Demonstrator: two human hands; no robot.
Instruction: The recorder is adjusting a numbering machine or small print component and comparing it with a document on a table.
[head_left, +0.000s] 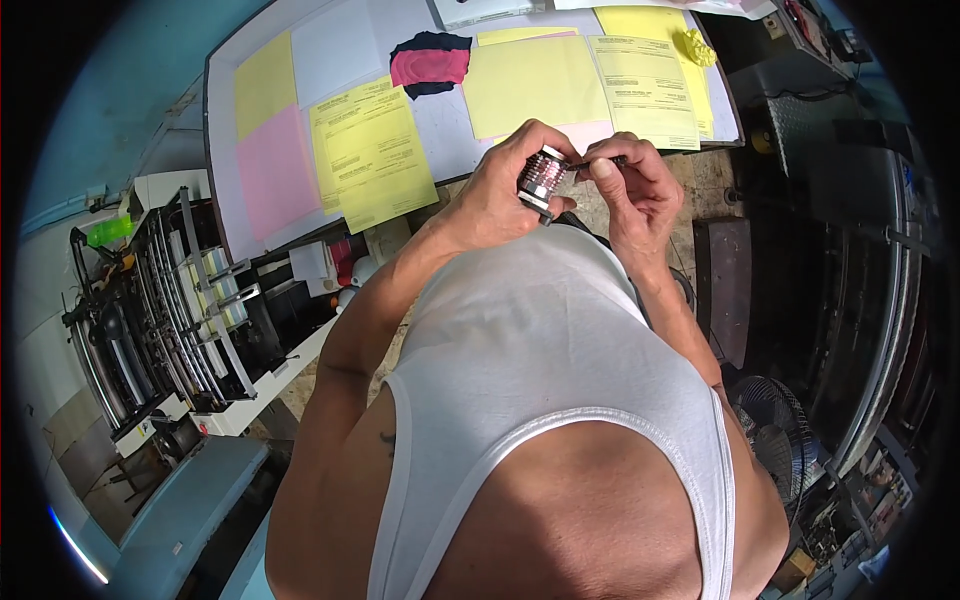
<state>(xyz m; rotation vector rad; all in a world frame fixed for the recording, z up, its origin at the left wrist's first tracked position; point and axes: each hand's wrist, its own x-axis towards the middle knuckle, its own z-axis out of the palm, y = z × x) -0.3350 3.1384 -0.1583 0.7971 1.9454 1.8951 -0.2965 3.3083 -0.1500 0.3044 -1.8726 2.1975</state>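
Nearest the viewer, a white sleeveless top [560, 340] covers the person's torso, with both bare arms reaching forward from it. Beyond the chest, the left hand [490, 205] is curled closed, thumb and fingers wrapped about a small cylindrical device [541, 180] with silvery and reddish bands and dark end pieces; the device is held tilted, just short of the table's near edge as seen from above. The right hand [640, 205], beside it, is closed in a pinch, thumb against forefinger, on a thin dark tool [618, 160] directed at the upper part of the device; whether its tip touches cannot be told. Farther forward lies a pale table [437, 125] bearing a printed yellow form [375, 150] on the left, partly overhanging the near edge, a pink sheet [275, 170] just beside it, and a second printed yellow form [645, 90] on the right. Toward the far side are a black-and-pink cloth [430, 65] and a crumpled yellow paper ball [699, 48]. Well apart from the hands, a machine with metal rods [170, 290] stands to the left and a caged fan [768, 430] to the right
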